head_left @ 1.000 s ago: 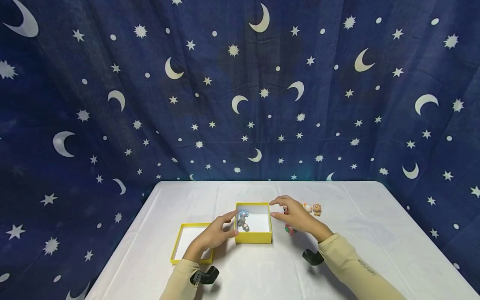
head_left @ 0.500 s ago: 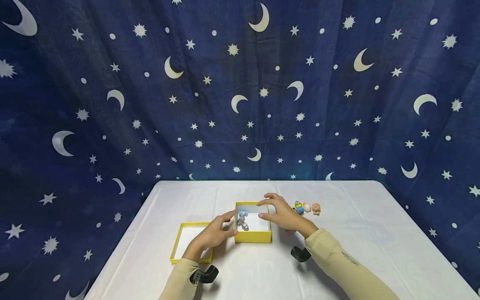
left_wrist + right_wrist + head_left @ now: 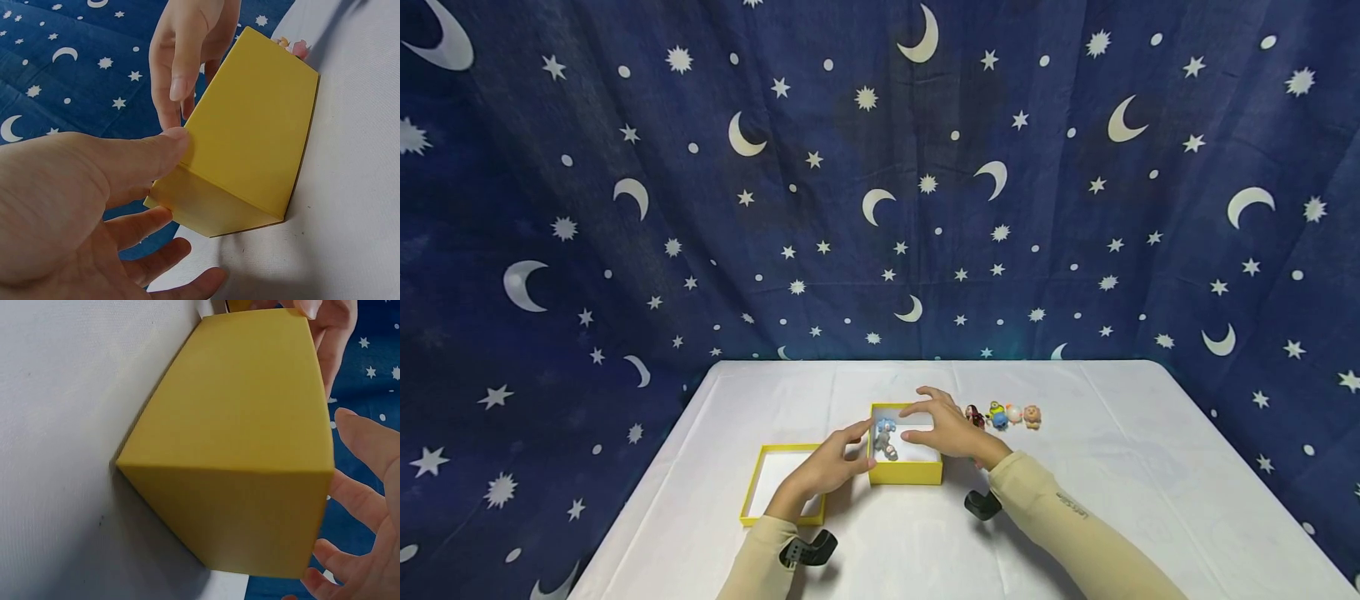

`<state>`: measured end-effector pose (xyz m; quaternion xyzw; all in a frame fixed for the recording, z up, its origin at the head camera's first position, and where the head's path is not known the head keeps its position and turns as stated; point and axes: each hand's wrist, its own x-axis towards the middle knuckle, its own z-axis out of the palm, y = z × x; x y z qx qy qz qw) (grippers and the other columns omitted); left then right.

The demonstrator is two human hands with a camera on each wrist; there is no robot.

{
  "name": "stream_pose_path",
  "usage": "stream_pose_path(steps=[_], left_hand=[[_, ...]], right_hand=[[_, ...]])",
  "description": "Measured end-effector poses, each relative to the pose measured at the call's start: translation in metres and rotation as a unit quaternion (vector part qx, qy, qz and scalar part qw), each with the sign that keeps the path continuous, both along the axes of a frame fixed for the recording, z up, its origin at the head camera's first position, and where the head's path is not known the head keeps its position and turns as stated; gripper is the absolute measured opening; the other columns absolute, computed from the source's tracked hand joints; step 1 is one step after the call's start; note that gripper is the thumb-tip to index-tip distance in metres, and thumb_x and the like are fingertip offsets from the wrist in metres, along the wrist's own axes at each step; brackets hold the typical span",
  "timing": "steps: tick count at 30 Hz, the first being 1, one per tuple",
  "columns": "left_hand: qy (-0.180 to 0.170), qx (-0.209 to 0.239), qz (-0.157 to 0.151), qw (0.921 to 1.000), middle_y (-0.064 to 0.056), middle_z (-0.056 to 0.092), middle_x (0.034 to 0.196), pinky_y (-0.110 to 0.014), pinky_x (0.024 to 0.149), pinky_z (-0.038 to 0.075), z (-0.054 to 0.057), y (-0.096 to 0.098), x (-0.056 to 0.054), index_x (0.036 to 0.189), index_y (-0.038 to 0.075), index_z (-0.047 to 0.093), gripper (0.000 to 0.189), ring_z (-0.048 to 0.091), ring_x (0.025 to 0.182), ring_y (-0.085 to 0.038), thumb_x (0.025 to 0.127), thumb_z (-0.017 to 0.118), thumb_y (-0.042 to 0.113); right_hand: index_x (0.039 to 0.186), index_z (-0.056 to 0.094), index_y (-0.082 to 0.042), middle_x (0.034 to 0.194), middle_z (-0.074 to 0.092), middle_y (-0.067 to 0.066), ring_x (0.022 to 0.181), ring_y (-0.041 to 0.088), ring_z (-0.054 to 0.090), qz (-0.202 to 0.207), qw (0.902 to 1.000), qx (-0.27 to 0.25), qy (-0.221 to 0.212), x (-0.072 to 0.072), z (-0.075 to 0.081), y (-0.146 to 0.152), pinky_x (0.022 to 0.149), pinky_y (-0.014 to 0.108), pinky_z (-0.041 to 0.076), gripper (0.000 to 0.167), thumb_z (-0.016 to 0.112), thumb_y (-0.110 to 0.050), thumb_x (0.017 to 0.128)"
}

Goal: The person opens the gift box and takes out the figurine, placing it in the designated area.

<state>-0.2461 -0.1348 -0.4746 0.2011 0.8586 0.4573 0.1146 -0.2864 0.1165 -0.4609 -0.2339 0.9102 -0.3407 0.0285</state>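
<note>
A yellow box [image 3: 906,473] with a white inside stands on the table, its top uncovered. A small blue figurine [image 3: 886,425] and a grey figurine [image 3: 886,447] lie along its left inner wall. My left hand [image 3: 831,465] touches the left side of the box, thumb tip [image 3: 175,136] at the front corner, index finger along the left wall, other fingers spread. Over the right half of the box hovers my right hand [image 3: 942,427], thumb and fingers apart, pointing left. Nothing shows between them. The right wrist view has this hand [image 3: 375,519] beyond the box's upper edge.
The yellow-rimmed lid [image 3: 765,483] lies inside up at the left, partly under my left wrist. Right of the box stand a dark-haired figurine [image 3: 974,417], a yellow-and-blue Minion [image 3: 997,415], a white-and-orange figurine [image 3: 1014,413] and a brown animal figurine [image 3: 1033,417]. A starry curtain [image 3: 880,250] hangs behind the table.
My right hand has moved left from beside the box's right rim to over its inside, and the row of figurines shows more fully. The left hand and the box have stayed put.
</note>
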Motion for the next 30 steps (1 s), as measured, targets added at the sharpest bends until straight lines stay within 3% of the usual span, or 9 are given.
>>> stream_pose_path(steps=[13,23,30], left_hand=[[0.004,0.000,-0.002,1.0000,-0.017,0.037,0.162,-0.068,0.118,0.028,0.000,0.000,0.000,0.157,0.006,0.036,0.068,0.037,0.145,-0.047,0.097,0.067,0.015],[0.006,0.001,-0.007,1.0000,-0.019,0.035,0.163,-0.068,0.118,0.029,0.000,0.001,-0.002,0.157,0.004,0.035,0.068,0.038,0.145,-0.048,0.098,0.067,0.015],[0.006,0.007,-0.006,0.9999,-0.018,0.036,0.162,-0.068,0.118,0.028,-0.003,0.000,-0.003,0.157,0.005,0.035,0.068,0.037,0.145,-0.048,0.097,0.067,0.015]], right_hand=[[0.110,0.077,-0.012,0.156,0.042,0.024,0.150,0.044,0.029,0.021,0.9997,0.007,-0.004,-0.001,-0.007,-0.019,0.119,0.072,0.017,0.029,0.081,-0.026,0.086],[0.098,0.081,-0.017,0.154,0.046,0.020,0.146,0.043,0.032,-0.032,0.9980,0.052,0.014,0.002,-0.008,-0.031,0.116,0.077,0.012,0.024,0.087,-0.029,0.079],[0.091,0.082,-0.020,0.153,0.048,0.018,0.144,0.042,0.035,-0.062,0.9933,0.091,0.036,0.006,-0.012,-0.039,0.115,0.075,0.019,0.021,0.089,-0.034,0.076]])
